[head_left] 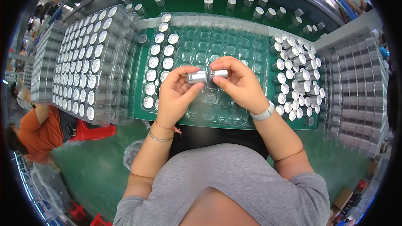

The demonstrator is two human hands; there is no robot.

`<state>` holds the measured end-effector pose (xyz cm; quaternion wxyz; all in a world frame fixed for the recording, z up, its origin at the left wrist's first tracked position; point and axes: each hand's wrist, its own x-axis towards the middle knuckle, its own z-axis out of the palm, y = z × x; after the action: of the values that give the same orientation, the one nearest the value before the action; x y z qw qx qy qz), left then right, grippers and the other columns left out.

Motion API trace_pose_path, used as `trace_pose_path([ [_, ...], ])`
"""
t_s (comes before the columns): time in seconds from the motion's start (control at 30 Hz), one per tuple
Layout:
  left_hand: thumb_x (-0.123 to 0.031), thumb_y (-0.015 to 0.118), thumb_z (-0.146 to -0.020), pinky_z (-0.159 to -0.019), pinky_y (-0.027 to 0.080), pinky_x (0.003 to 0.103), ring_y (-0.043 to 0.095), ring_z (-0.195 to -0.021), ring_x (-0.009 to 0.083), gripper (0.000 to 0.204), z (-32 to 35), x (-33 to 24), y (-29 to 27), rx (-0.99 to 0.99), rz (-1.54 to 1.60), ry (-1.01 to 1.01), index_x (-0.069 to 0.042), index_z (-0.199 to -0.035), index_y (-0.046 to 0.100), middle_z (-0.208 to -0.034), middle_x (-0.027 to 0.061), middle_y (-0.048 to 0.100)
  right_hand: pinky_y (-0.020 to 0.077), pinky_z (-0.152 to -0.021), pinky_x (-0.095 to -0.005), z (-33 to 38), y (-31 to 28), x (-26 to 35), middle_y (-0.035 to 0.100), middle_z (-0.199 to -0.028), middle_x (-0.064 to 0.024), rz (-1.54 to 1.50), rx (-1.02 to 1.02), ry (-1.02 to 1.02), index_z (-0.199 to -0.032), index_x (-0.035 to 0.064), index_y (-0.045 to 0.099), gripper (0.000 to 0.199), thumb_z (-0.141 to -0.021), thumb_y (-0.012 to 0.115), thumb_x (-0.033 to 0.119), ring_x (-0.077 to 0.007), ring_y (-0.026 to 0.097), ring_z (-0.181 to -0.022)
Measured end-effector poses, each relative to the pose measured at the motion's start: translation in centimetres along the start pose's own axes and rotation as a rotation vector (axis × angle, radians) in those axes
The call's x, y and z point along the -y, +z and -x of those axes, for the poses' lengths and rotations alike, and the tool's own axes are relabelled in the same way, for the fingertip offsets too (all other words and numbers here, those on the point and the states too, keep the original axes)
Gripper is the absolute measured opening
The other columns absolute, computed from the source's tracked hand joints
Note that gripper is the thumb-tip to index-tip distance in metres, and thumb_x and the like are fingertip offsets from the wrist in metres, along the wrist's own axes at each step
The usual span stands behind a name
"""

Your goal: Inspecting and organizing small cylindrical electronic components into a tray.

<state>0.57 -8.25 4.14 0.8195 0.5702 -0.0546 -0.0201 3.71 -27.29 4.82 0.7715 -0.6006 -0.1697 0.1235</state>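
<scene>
Between the thumb and fingers of my left hand (175, 94) is a silver metal cylinder (196, 77) with small dark print, lying sideways. My right hand (243, 84) pinches another silver cylinder (220, 73), also sideways; the two cylinders point at each other with a narrow gap between them. Both hands are over a clear plastic tray (226, 21) with moulded round pockets. Its left columns hold upright cylinders with white round tops (153, 62), while the pockets at the middle and right are bare.
Right of the tray, loose white-topped cylinders (302, 76) crowd the green table. Several more stand along the dark green surface behind (188, 6). Tall stacks of filled trays rise at left (83, 65) and right (356, 92). A person in orange (35, 132) is at far left, near a red stool (94, 131).
</scene>
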Motion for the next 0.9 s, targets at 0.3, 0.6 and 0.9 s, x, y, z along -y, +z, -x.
trace_pose_path([
  [0.3,0.010,0.067,-0.080,-0.090,0.051,0.030,0.059,-0.106,0.0183,0.040,0.1,0.0,0.0,0.008,-0.064,0.029,0.002,-0.117,0.053,-0.118,0.0122,0.057,0.0494,-0.091,-0.0309,0.2,0.1,0.7,0.052,-0.117,-0.0086,0.195,0.027,-0.009,-0.114,-0.0006,0.057,0.035,-0.081,0.065,-0.007,-0.0182,0.056,-0.108],
  [0.6,0.010,0.068,-0.079,-0.091,0.050,0.030,0.058,-0.106,0.0180,0.039,0.1,0.2,-0.2,0.013,-0.082,0.032,0.002,-0.115,0.055,-0.118,0.0112,0.056,0.0493,-0.093,-0.0321,0.2,0.1,0.5,0.053,-0.119,-0.0100,0.199,0.048,-0.007,-0.113,-0.0001,0.057,0.035,-0.080,0.064,-0.009,-0.0194,0.056,-0.111],
  [0.9,0.009,0.060,-0.085,-0.095,0.049,0.032,0.056,-0.111,0.0204,0.031,-0.1,0.4,-1.0,0.061,-0.173,0.117,0.003,-0.116,0.054,-0.119,0.0130,0.057,0.0513,-0.090,-0.0299,0.2,0.1,0.5,0.054,-0.120,-0.0109,0.143,0.075,-0.013,-0.109,0.0001,0.059,0.030,-0.081,0.063,-0.010,-0.0188,0.056,-0.110],
])
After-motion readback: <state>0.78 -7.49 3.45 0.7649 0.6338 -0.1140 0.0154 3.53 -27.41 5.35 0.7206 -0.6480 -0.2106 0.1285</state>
